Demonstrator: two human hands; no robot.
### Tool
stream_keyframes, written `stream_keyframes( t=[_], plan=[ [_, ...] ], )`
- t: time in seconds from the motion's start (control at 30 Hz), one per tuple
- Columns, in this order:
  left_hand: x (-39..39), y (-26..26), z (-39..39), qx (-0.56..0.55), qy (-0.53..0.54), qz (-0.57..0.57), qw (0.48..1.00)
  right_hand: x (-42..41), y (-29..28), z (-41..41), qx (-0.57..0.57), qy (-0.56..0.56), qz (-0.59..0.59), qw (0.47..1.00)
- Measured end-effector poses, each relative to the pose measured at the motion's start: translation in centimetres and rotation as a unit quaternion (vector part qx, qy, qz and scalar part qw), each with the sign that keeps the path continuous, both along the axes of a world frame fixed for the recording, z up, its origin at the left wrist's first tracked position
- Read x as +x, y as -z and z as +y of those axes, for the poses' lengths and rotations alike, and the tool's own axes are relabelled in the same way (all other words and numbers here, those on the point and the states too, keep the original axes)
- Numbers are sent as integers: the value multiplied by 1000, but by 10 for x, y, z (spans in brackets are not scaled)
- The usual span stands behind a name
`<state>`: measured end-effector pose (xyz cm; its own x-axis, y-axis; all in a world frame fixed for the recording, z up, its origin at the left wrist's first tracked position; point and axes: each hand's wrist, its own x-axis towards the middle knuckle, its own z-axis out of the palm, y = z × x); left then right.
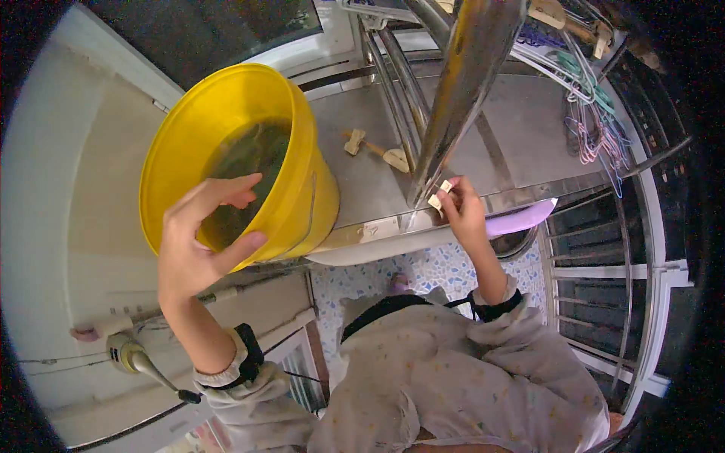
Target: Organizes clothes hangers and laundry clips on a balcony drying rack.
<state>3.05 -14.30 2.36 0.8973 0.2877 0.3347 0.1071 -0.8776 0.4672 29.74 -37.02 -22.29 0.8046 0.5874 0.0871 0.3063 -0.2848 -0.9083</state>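
My left hand (pixel 198 232) is raised over the near rim of a yellow plastic bucket (pixel 320 198), thumb and fingers spread, with nothing between them. Something dark, perhaps water, lies at the bottom of the bucket. My right hand (pixel 467 212) pinches a small cream-coloured plastic clip (pixel 438 201) between thumb and fingers, beside the foot of a thick metal post (pixel 453 102). More cream plastic pieces (pixel 396 160) with brownish parts lie on the metal shelf (pixel 362 195) between bucket and post.
Wire clothes hangers (pixel 600 133) in several colours hang at the right. A lilac object (pixel 524 219) shows under the shelf's edge. Metal bars (pixel 405 85) stand behind the post. At the lower left a hand crank (pixel 150 365) is fixed to the wall, and a barred window (pixel 589 266) is at the right.
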Motion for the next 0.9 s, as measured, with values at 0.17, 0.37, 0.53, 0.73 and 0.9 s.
stream_keyframes(
  t=[0.17, 0.37, 0.53, 0.73, 0.9],
  plan=[
    [3, 1, 0, -21, 17, 5, 1000, 9, -2, -17, 127, 9, 24, 992],
    [0, 1, 0, -30, 13, 3, 999, 20, -39, -53, 190, 79, 8, 979],
    [0, -1, 0, -34, 19, 18, 999, 40, -61, -106, 173, 172, -85, 966],
    [-2, -1, 1, -51, 24, 28, 998, 33, -107, -179, 176, 207, -197, 942],
    [-4, 0, 7, -75, 33, 28, 996, 8, -139, -228, 216, 180, -231, 931]
  ],
)
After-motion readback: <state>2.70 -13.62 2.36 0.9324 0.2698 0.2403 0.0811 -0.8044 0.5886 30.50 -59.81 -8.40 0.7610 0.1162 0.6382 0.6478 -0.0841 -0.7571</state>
